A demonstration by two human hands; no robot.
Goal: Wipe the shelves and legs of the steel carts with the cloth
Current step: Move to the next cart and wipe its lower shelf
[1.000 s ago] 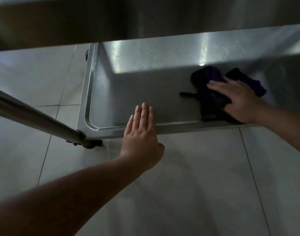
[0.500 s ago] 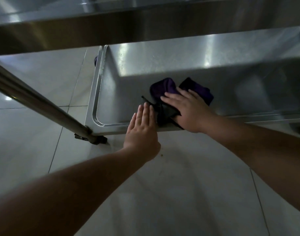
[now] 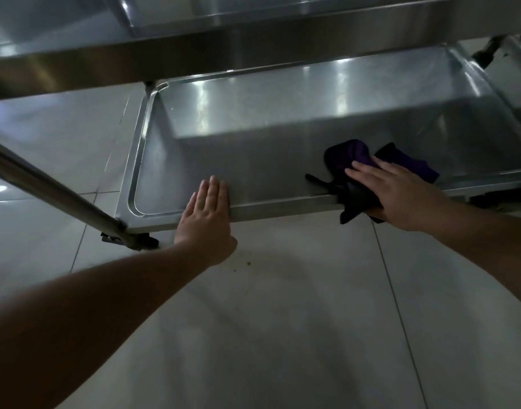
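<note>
Scene was dim, bluish. Glare streaks lay on far half of shelf [image 3: 282, 137]; near half sat in shadow. Small bright spot shone on floor [image 3: 0, 188]. Wide-angle bending showed at edges. Forearms looked soft, dark.

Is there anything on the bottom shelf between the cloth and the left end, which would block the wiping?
Nothing visible lies there. The cloth sits under the right hand near the right end. Leftward the shelf is bare steel; only the left hand rests flat on its front rim.
</note>
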